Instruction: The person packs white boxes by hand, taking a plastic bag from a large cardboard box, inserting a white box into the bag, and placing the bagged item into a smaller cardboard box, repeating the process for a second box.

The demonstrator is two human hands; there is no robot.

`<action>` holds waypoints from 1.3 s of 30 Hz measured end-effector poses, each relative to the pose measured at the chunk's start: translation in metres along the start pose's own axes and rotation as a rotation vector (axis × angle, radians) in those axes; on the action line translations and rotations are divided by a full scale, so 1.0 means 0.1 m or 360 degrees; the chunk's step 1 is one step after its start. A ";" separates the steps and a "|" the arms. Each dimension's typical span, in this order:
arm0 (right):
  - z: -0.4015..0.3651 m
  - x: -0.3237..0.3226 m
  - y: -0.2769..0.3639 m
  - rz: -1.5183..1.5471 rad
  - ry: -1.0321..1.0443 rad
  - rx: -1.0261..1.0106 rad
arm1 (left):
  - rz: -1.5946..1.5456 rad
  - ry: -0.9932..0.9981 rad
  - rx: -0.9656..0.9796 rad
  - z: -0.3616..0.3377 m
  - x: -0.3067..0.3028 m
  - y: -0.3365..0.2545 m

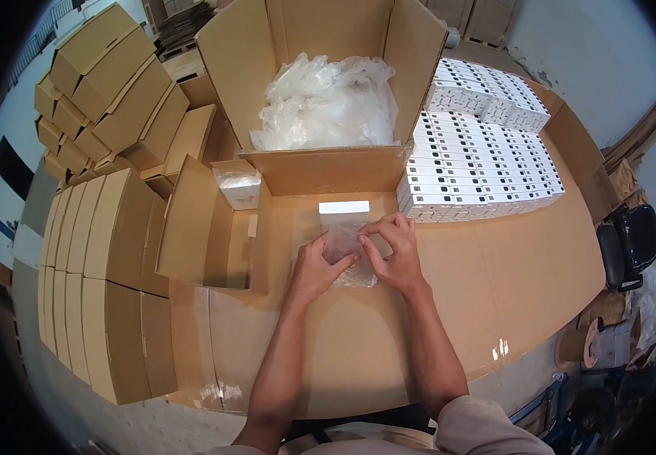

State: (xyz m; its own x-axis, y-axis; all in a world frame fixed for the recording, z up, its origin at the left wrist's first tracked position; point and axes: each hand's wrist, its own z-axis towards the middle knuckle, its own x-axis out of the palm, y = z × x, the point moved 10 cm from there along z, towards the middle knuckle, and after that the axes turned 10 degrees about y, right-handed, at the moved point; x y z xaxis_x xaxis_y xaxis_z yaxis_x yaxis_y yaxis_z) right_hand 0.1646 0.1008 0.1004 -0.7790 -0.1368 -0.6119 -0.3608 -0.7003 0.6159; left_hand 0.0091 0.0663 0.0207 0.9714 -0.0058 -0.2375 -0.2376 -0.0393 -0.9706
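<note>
Both of my hands are over the cardboard-covered table, working on a clear plastic bag [343,240]. My left hand [316,267] has its thumb and fingers closed on the bag's left side. At the bag's upper right edge, my right hand [393,252] pinches the film between thumb and fingertips. Just beyond the bag lies a small white box [344,208], its near part overlapped by the film. More clear film [358,276] shows below the fingers, close over the table.
An open brown carton [184,220] with a bagged white box [240,189] stands left. Behind, a large carton [328,171] holds crumpled plastic bags [328,102]. Rows of white boxes [479,167] fill the back right. Brown cartons [108,258] are stacked far left.
</note>
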 end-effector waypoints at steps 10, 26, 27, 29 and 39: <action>0.00 -0.02 0.01 0.0064 -0.0041 -0.0014 | 0.0141 0.0050 -0.0071 -0.02 0.03 -0.09; -0.04 -0.08 -0.50 0.0942 -0.0376 0.0248 | -0.0290 0.0112 -0.0037 -0.04 -0.05 0.01; -0.03 -0.02 -0.55 0.0962 -0.0334 0.0287 | -0.0331 0.0075 -0.0062 -0.06 -0.09 0.03; -0.03 0.11 -0.64 0.1002 -0.0250 0.0368 | -0.0411 0.0004 -0.0119 -0.09 -0.15 0.06; 0.11 0.20 -0.45 0.0540 0.0005 0.0203 | -0.0480 0.0017 -0.0082 -0.06 -0.13 0.05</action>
State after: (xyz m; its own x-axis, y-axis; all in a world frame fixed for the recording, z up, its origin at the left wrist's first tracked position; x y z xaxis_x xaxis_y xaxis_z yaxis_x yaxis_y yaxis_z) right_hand 0.1594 0.1375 0.0661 -0.8639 -0.3489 -0.3632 -0.1429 -0.5217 0.8411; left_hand -0.0048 0.0600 0.0194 0.9981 0.0034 0.0618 0.0618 -0.0912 -0.9939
